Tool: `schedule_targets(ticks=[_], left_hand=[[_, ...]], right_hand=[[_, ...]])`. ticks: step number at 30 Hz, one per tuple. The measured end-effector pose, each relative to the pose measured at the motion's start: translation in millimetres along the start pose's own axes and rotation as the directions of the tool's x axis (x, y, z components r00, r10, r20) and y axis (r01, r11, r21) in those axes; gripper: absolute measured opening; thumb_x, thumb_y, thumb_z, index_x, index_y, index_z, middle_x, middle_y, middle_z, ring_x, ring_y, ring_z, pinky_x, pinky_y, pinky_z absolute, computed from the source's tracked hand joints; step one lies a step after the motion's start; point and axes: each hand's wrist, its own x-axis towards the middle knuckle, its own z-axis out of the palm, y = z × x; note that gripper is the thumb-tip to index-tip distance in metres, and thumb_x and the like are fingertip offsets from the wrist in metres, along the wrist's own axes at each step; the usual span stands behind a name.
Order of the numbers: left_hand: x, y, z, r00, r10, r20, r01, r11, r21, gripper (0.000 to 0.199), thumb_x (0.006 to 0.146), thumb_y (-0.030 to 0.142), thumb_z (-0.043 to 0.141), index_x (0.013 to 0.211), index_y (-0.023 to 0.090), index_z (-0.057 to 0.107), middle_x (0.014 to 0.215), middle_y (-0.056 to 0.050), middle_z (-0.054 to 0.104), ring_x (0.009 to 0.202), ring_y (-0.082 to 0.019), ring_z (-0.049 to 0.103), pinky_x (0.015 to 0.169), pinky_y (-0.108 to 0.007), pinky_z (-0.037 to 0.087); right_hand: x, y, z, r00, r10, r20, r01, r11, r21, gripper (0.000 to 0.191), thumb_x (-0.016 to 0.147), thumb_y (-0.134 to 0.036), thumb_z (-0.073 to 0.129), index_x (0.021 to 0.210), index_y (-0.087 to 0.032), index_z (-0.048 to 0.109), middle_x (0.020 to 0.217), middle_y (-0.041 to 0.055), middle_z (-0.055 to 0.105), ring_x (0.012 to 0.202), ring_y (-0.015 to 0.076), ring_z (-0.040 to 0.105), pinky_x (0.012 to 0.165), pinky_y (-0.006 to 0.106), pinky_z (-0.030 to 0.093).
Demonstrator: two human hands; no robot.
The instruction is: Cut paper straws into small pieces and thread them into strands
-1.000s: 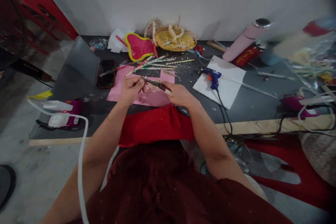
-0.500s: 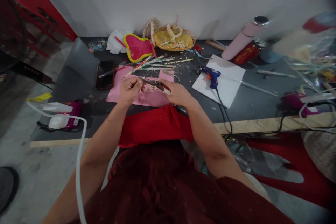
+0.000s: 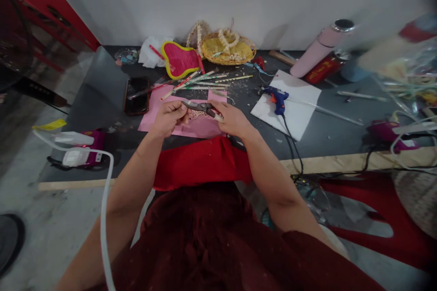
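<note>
My right hand [image 3: 235, 120] is wrapped around the handles of a pair of pruning shears [image 3: 202, 107], whose dark curved blades point left. At the blade tips, the fingers of my left hand [image 3: 166, 119] are pinched together; what they hold is too small and covered to name. Below the shears, small pale cut pieces [image 3: 197, 114] lie heaped on a pink sheet of paper [image 3: 149, 120]. Just beyond it rests a loose bundle of printed sticks [image 3: 201, 82], some white with green and red marks.
A blue glue gun [image 3: 278, 99] lies on a white sheet [image 3: 302, 118] at right, its cord over the table edge. Behind stand a yellow basket [image 3: 213, 50], a pink flask [image 3: 317, 47] and a red can [image 3: 327, 67]. A phone [image 3: 136, 105] lies left, near a purple power strip [image 3: 97, 145].
The shears' blades look a little more spread and turned than before. A small white tip that showed by my left fingers is no longer visible. Both hands stay in nearly the same place.
</note>
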Motion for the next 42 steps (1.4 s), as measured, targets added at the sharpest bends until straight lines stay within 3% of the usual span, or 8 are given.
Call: schedule_targets(ticks=[5,11,17,23,26,34,37,42], left_hand=[[0,2,1.8,0.999,0.027,-0.04,-0.027,1.0,-0.013,0.03,0.074,0.046,0.072,0.068,0.017,0.065,0.048,0.0,0.059,0.037,-0.006,0.046,0.033,-0.017,0.028],[3,-4,3.7,0.99,0.127,-0.064,-0.123,0.99,0.065,0.035,0.078,0.05,0.07,0.073,0.016,0.066,0.054,-0.002,0.064,0.033,-0.003,0.034,0.032,-0.018,0.024],[4,-7,3.9,0.948,0.293,-0.127,-0.247,0.924,0.293,0.03,0.084,0.044,0.065,0.074,0.016,0.069,0.066,-0.004,0.07,0.053,-0.008,0.055,0.046,-0.019,0.04],[1,-2,1.9,0.96,0.275,-0.056,-0.248,0.924,0.29,0.035,0.084,0.047,0.064,0.067,0.017,0.068,0.056,-0.003,0.064,0.053,-0.009,0.056,0.047,-0.02,0.042],[2,-1,1.4,0.966,0.252,-0.05,-0.233,0.94,0.248,0.036,0.081,0.049,0.066,0.068,0.017,0.068,0.057,-0.004,0.065,0.05,-0.009,0.054,0.044,-0.019,0.039],[4,-5,4.0,0.971,0.198,-0.132,-0.179,0.974,0.138,0.037,0.077,0.051,0.07,0.067,0.016,0.066,0.053,-0.002,0.063,0.035,-0.002,0.03,0.034,-0.019,0.021],[3,-7,4.1,0.969,0.209,-0.132,-0.187,0.969,0.161,0.035,0.078,0.049,0.069,0.067,0.017,0.067,0.053,-0.002,0.063,0.035,-0.003,0.033,0.035,-0.019,0.023],[2,-7,0.9,0.934,0.325,-0.15,-0.286,0.929,0.235,0.034,0.08,0.048,0.068,0.067,0.017,0.068,0.053,-0.002,0.062,0.042,-0.006,0.046,0.041,-0.02,0.034]], right_hand=[[-3,-10,-5,0.998,0.059,-0.017,-0.059,0.997,-0.042,0.054,0.088,-0.028,0.043,0.142,-0.024,0.043,0.121,0.0109,0.063,0.098,0.0257,0.061,0.08,0.036,0.046],[-3,-11,-3,0.996,0.088,-0.005,-0.088,0.992,-0.086,0.057,0.085,-0.025,0.045,0.142,-0.021,0.043,0.115,0.0128,0.065,0.09,0.0251,0.062,0.076,0.037,0.046],[-2,-9,0,0.992,0.118,-0.038,-0.12,0.991,-0.059,0.063,0.081,-0.021,0.047,0.143,-0.023,0.04,0.118,0.0116,0.063,0.096,0.0265,0.061,0.076,0.037,0.046],[-1,-4,-1,0.997,0.057,-0.046,-0.059,0.997,-0.057,0.074,0.074,-0.014,0.048,0.146,-0.02,0.034,0.13,0.0129,0.056,0.112,0.0282,0.054,0.088,0.039,0.045],[0,-4,1,0.998,0.06,-0.037,-0.062,0.997,-0.054,0.071,0.077,-0.017,0.047,0.146,-0.022,0.035,0.127,0.0119,0.059,0.106,0.0273,0.057,0.084,0.038,0.046],[-3,-14,-3,0.991,0.132,-0.016,-0.133,0.983,-0.125,0.056,0.087,-0.026,0.044,0.143,-0.024,0.041,0.113,0.0125,0.066,0.087,0.0261,0.064,0.073,0.036,0.046],[-4,-13,-3,0.994,0.109,0.017,-0.107,0.99,-0.097,0.056,0.088,-0.027,0.044,0.143,-0.022,0.041,0.117,0.0128,0.066,0.091,0.0269,0.065,0.076,0.037,0.047],[-3,-9,1,0.997,0.059,0.054,-0.059,0.998,-0.007,0.053,0.088,-0.029,0.044,0.141,-0.024,0.044,0.121,0.0091,0.067,0.097,0.0257,0.065,0.08,0.037,0.049]])
